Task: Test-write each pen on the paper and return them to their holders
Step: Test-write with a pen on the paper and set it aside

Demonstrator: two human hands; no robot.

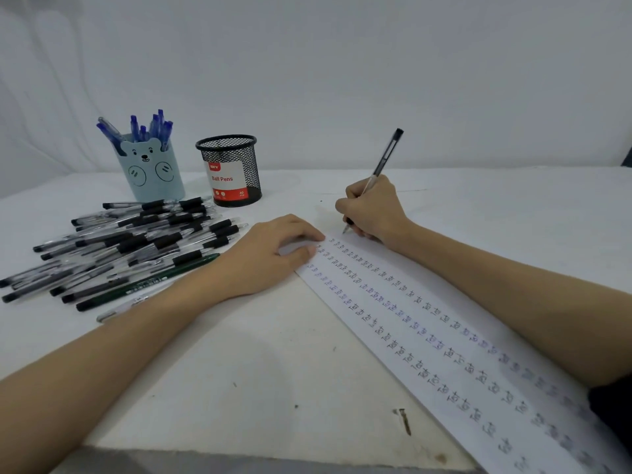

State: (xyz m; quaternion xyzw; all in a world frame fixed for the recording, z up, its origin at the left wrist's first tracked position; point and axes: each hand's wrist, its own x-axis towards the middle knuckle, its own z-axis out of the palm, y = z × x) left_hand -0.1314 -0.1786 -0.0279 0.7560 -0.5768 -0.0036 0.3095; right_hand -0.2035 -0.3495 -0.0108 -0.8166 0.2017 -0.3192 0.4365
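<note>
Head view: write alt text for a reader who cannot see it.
A right hand holds a black pen, tip down at the far end of a long paper strip filled with rows of test marks, while the left hand rests on the strip's end. To the left lie a pile of black pens, a bear holder of blue pens and a mesh cup.
</note>
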